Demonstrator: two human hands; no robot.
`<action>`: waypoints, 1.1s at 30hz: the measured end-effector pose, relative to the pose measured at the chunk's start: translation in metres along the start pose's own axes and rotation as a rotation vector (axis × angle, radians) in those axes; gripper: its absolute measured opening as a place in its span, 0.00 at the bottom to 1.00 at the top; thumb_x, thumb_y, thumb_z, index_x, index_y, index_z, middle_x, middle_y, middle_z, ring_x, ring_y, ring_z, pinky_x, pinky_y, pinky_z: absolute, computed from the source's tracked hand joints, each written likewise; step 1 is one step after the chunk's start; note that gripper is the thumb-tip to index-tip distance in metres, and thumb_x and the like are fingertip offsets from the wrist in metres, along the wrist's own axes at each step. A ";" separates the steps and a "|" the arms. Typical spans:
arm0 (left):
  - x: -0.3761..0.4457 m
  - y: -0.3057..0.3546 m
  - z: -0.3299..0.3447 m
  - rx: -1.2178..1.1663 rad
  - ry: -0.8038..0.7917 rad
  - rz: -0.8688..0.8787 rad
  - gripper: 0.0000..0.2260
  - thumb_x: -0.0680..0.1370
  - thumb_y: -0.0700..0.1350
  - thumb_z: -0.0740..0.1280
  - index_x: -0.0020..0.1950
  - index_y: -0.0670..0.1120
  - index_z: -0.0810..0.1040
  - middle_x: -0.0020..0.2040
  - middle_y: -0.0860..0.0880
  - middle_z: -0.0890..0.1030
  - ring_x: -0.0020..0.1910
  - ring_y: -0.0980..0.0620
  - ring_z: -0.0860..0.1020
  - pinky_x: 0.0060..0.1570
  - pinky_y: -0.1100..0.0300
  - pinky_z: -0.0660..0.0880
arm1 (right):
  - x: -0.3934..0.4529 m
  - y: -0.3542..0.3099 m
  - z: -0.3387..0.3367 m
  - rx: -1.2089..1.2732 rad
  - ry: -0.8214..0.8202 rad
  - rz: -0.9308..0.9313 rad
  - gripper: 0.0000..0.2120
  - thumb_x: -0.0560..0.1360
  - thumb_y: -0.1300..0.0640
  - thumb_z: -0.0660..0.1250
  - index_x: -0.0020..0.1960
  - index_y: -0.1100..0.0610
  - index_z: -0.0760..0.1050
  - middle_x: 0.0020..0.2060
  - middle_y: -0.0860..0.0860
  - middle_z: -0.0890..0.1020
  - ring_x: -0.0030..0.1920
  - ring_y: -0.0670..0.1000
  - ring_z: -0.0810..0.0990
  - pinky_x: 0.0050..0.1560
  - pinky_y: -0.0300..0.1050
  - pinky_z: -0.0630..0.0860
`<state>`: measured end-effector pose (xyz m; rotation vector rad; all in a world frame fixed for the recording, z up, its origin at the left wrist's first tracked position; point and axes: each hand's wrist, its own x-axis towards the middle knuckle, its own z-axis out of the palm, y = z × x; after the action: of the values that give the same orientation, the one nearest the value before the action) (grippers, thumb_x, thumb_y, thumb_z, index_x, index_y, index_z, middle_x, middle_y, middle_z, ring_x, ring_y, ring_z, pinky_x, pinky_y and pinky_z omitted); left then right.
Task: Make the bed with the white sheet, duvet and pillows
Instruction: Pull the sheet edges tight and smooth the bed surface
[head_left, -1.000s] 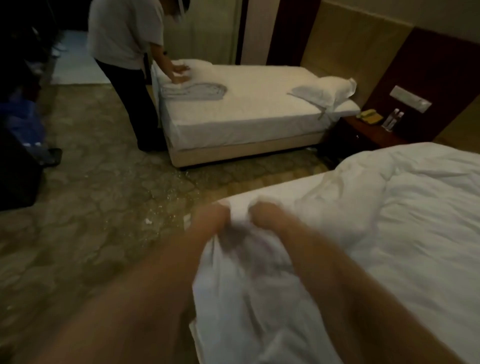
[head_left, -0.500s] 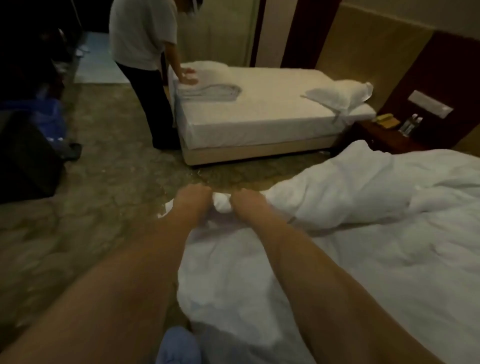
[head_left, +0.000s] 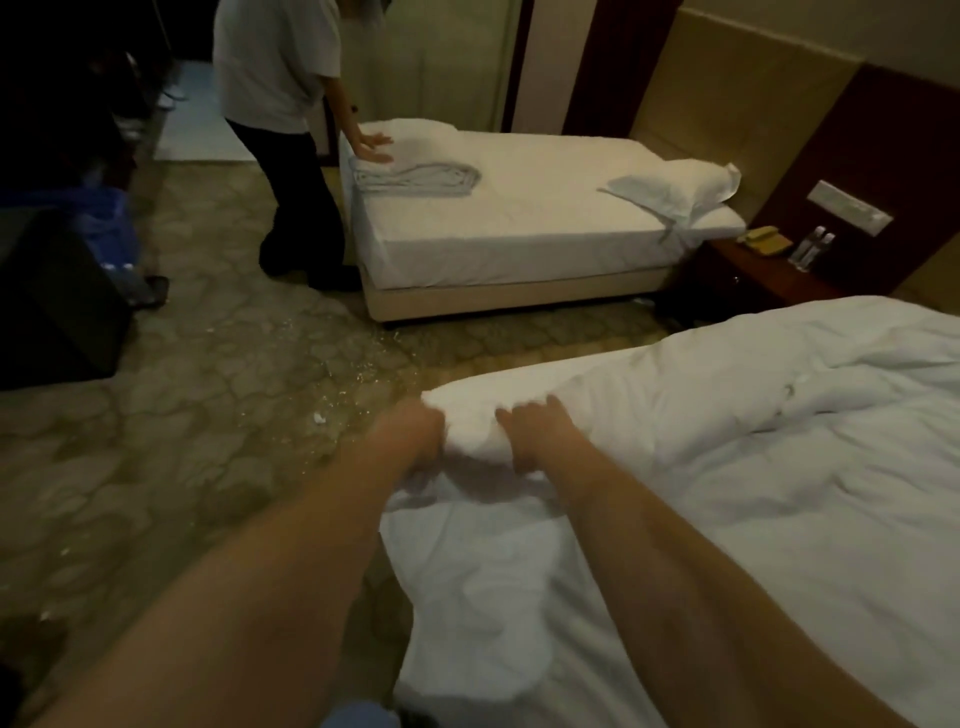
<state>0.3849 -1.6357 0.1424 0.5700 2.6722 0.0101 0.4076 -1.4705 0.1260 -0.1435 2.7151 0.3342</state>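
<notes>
Both-fisted, left hand (head_left: 415, 436) and right hand (head_left: 535, 434) grip the puffy, wrinkled duvet (head_left: 727, 415).

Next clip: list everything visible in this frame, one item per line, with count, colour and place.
duvet: one, white, rumpled on the near bed
far bed: one, white sheet, by the headboard wall
pillow: one, white, head of the far bed
folded linen: one stack, pale grey, foot of the far bed
other person: one, pale shirt, at the far bed's foot
nightstand: one, dark wood, between the beds
bottles: two, clear, on the nightstand
left hand: grips the duvet's corner
right hand: grips the same corner
</notes>
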 end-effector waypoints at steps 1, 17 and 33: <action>-0.007 -0.002 0.019 0.002 -0.062 0.011 0.14 0.70 0.42 0.71 0.55 0.45 0.79 0.50 0.46 0.81 0.48 0.49 0.79 0.47 0.58 0.76 | -0.006 -0.005 0.016 -0.101 -0.070 -0.030 0.31 0.76 0.44 0.63 0.75 0.51 0.57 0.70 0.54 0.68 0.70 0.56 0.65 0.73 0.57 0.52; -0.021 -0.001 0.090 -0.043 -0.382 -0.056 0.16 0.74 0.46 0.69 0.59 0.41 0.78 0.53 0.45 0.78 0.50 0.48 0.76 0.55 0.56 0.72 | -0.023 -0.021 0.089 -0.008 -0.329 -0.142 0.20 0.74 0.56 0.68 0.64 0.61 0.74 0.62 0.59 0.76 0.62 0.58 0.75 0.63 0.49 0.71; 0.006 0.002 -0.073 0.164 0.629 -0.040 0.13 0.80 0.39 0.57 0.64 0.41 0.71 0.56 0.39 0.78 0.56 0.39 0.76 0.49 0.50 0.71 | 0.003 0.072 -0.096 -0.130 0.676 0.079 0.13 0.76 0.61 0.61 0.59 0.61 0.75 0.54 0.62 0.79 0.54 0.63 0.78 0.53 0.53 0.73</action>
<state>0.3527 -1.6258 0.2073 0.6473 3.3185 -0.0492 0.3577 -1.4257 0.2257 -0.2180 3.3712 0.5705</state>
